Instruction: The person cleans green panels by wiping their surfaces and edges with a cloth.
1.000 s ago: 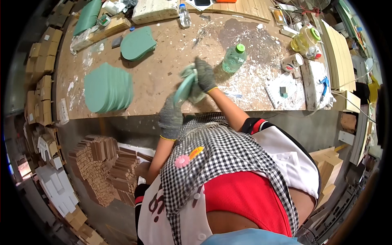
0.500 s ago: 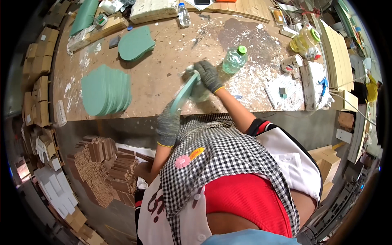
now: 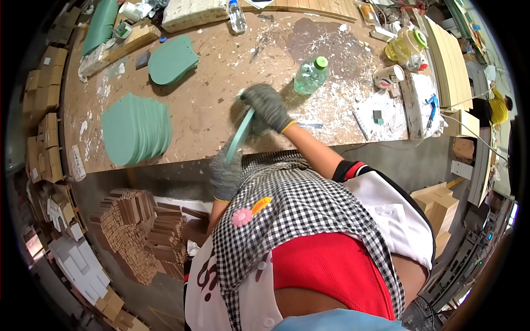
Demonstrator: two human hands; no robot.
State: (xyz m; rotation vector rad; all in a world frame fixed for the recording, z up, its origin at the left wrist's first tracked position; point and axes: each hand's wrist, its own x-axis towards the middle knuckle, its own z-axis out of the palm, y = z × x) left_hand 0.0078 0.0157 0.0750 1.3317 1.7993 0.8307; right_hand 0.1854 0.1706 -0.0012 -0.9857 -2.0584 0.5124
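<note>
Bare tabletop mid-left — green stack blocking leftward, bottle rightward

A clear plastic bottle with a blue cap and a white printed cup are set on the brown desk; thin brown strips are stacked on the grey floor.

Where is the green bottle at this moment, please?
In the head view, the green bottle stands on the worktable, right of centre, just beyond and to the right of the gloved right hand.
</note>
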